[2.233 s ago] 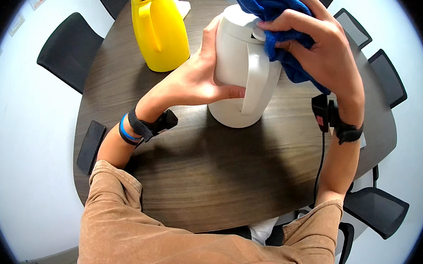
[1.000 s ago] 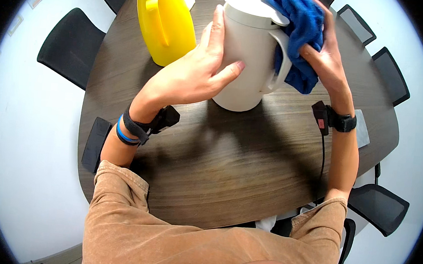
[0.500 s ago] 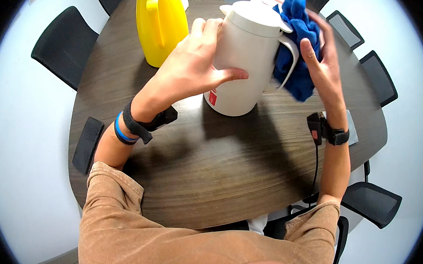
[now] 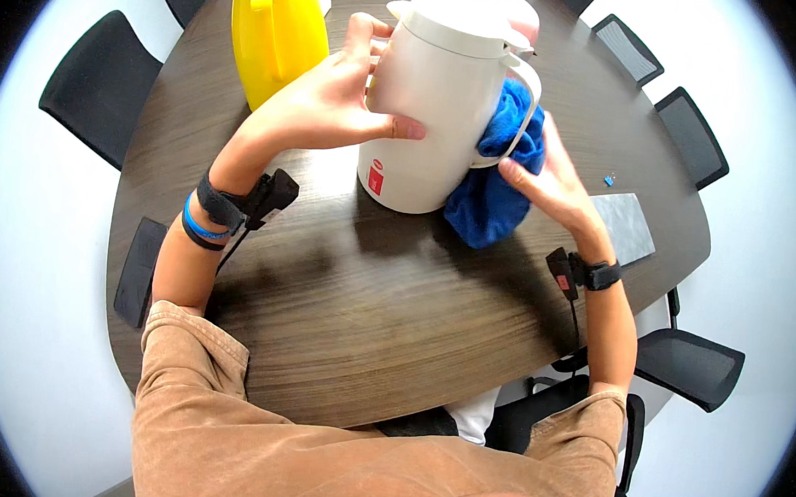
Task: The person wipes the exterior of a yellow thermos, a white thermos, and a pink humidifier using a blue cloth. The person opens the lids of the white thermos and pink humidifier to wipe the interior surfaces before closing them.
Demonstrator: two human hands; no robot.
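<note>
Left hand (image 4: 323, 105) clasps the near-upright white jug (image 4: 436, 94) from the left! Right hand (image 4: 561, 182), nearer its handle (image 4: 534, 92), grips blue cloth (image 4: 491, 207) on the right

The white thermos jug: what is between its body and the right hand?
In the head view, a bunched blue cloth lies between the right hand and the white thermos jug, whose handle crosses in front of the cloth.

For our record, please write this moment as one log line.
left hand: touching tall white cylindrical jug; right hand: holding crumpled blue cloth at jug's handle; yellow tapered jug: standing on brown wood-grain table
</note>
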